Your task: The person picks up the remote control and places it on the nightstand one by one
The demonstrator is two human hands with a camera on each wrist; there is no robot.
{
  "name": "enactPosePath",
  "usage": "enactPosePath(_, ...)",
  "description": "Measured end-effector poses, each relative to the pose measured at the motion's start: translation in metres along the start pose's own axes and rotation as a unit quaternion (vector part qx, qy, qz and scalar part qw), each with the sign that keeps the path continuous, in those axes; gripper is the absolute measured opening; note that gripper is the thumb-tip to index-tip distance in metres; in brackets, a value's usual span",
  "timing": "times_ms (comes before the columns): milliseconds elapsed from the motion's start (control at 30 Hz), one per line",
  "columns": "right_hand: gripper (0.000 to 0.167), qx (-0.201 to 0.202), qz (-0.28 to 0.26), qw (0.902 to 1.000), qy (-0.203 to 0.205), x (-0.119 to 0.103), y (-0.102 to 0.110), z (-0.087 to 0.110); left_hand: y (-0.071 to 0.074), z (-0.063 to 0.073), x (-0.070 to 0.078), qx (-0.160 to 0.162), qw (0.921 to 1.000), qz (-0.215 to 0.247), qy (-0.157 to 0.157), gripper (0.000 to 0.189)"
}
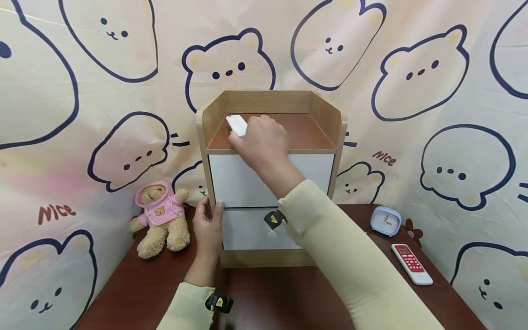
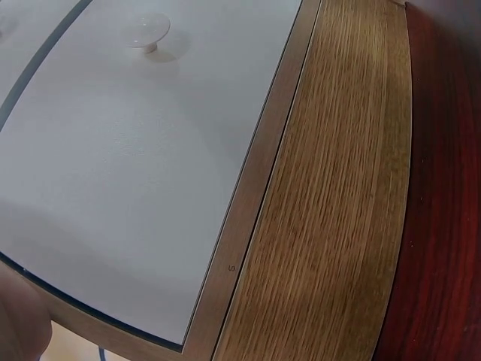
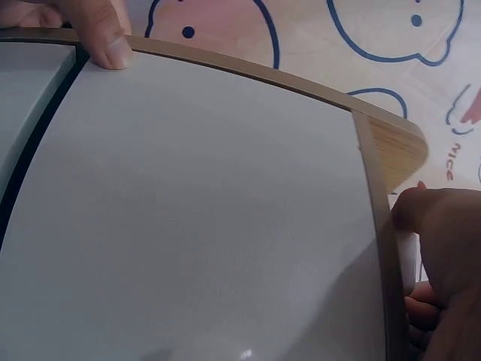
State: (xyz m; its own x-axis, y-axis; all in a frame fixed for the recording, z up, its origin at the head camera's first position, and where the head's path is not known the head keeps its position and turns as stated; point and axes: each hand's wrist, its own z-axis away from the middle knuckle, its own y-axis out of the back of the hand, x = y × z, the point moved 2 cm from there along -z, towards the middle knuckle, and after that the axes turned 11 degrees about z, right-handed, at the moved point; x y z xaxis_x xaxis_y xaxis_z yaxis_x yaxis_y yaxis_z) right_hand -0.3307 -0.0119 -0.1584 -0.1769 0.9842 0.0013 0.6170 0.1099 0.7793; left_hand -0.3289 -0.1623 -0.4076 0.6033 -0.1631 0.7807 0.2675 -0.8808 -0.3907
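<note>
A small wooden cabinet with two white drawers stands in the middle of the head view. My right hand is over its brown top shelf, gripping a white remote control whose lower end the hand hides. In the right wrist view, a strip of the remote shows between thumb and fingers. My left hand holds the cabinet's left side, its thumb on the front near the gap between the upper drawer and the lower drawer. A round white knob sits on the lower drawer.
Left of the cabinet, a teddy bear in a pink hoodie sits on the dark red table. To the right are a blue clock and a white remote with a red keypad. A cartoon-printed curtain hangs behind.
</note>
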Motion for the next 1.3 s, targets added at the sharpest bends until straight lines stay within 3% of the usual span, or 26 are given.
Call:
enactPosePath(133, 0.047, -0.001, 0.008, 0.9999, 0.011, -0.008, -0.005, -0.007, -0.001, -0.001, 0.001, -0.001, 1.0000, 0.001, -0.007, 0.037)
enactPosePath(400, 0.057, -0.027, 0.012, 0.9992, 0.025, -0.019, -0.012, -0.011, 0.000, 0.002, -0.001, 0.002, 1.0000, -0.003, 0.009, 0.035)
enactPosePath(867, 0.076, -0.037, 0.018, 0.9985, 0.035, -0.013, -0.012, -0.007, -0.002, 0.004, -0.001, -0.001, 0.9998, -0.016, 0.013, 0.035)
enactPosePath(1000, 0.072, 0.001, -0.029, 0.9971, 0.070, -0.004, -0.012, 0.005, -0.003, 0.004, -0.002, -0.004, 0.9996, -0.020, 0.017, 0.036)
enactPosePath(1100, 0.055, 0.094, -0.089, 0.9827, 0.132, 0.007, -0.016, 0.020, -0.003, 0.003, -0.003, -0.003, 0.9995, -0.026, 0.015, 0.038)
enactPosePath(1200, 0.041, 0.200, -0.133, 0.9491, 0.204, 0.020, -0.023, 0.043, -0.001, 0.002, -0.004, -0.002, 0.9995, -0.029, 0.011, 0.038)
enactPosePath(1300, 0.037, 0.254, -0.175, 0.9210, 0.238, 0.033, -0.034, 0.074, -0.001, 0.000, -0.004, -0.003, 0.9996, -0.026, 0.005, 0.038)
